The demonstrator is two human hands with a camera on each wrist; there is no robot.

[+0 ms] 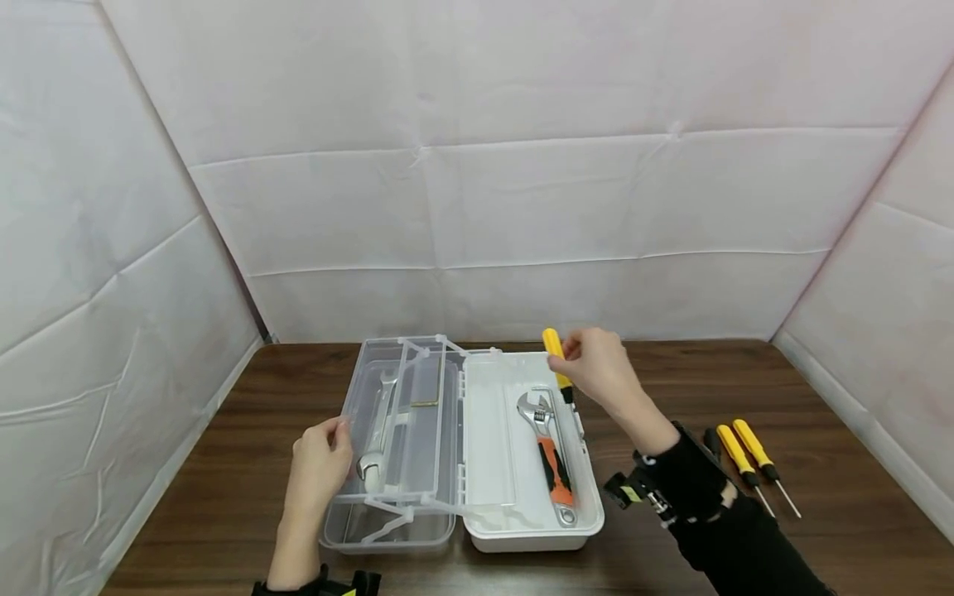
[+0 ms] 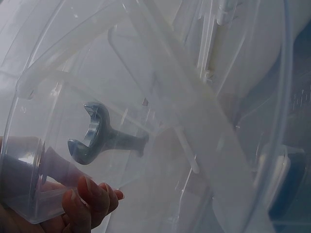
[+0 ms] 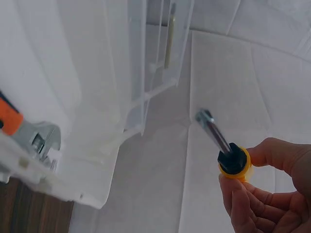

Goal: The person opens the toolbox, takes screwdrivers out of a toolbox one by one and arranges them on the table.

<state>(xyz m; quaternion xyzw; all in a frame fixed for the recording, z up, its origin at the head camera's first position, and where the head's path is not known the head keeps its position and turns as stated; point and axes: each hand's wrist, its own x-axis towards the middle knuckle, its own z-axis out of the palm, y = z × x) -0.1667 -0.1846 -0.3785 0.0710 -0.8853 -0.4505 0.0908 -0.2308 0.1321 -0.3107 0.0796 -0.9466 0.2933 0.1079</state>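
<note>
My right hand [image 1: 599,364] pinches a screwdriver [image 1: 554,343] by its yellow handle above the far right part of the white toolbox base [image 1: 488,463]. In the right wrist view its metal shank points away from the fingers. My left hand [image 1: 320,459] grips the left edge of the clear lid [image 2: 29,199], fingers curled round the rim. An adjustable wrench [image 1: 555,476] with an orange and black handle lies in the base, beside a thin hex key [image 1: 557,426]. On the clear side rests a combination wrench [image 1: 382,422], its open jaw seen through plastic in the left wrist view.
Two yellow-handled screwdrivers [image 1: 736,454] lie on the brown table [image 1: 246,463] at the right, with a dark handle [image 1: 711,444] partly behind the right sleeve. A folding clear tray [image 1: 417,451] stands over the lid, near a brass-coloured piece [image 1: 426,403]. White cloth walls enclose the table.
</note>
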